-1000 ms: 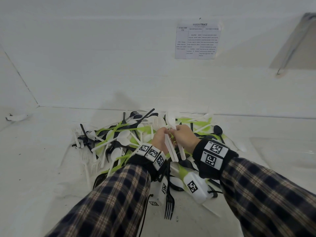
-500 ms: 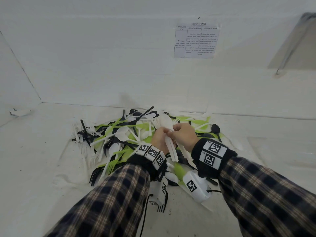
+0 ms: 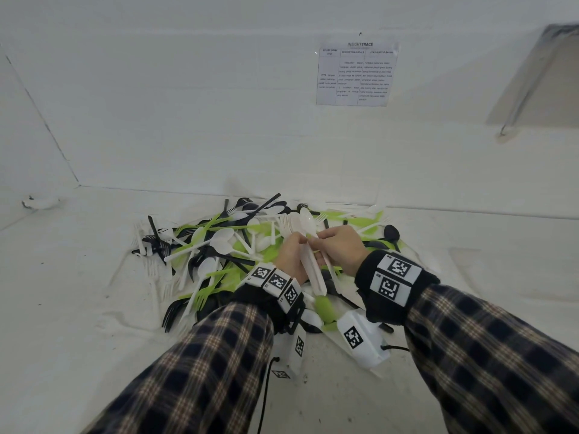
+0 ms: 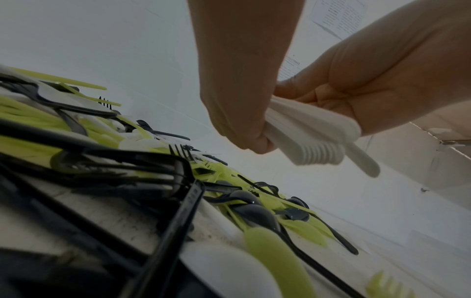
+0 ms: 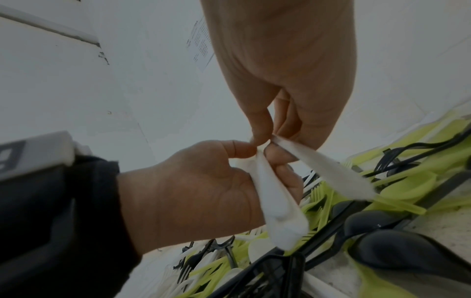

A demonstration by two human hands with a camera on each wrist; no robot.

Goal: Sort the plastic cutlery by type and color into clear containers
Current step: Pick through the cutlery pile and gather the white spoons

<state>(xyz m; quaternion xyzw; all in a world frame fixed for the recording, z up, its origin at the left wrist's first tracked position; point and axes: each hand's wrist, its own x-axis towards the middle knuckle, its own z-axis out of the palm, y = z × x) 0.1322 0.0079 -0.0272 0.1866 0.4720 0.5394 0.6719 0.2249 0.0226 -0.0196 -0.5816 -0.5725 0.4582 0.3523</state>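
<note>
Left hand (image 3: 289, 255) gripping white spoon stack (image 3: 313, 270); right hand (image 3: 340, 249) pinching single white spoon (image 5: 328, 171) beside it, I'm hovering both over cutlery pile (image 3: 219, 245) on bench (image 3: 78, 292).

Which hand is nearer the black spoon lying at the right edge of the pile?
Right. The right hand sits just left of the black spoon; the left hand is farther left, beyond the white spoon stack it grips.
</note>
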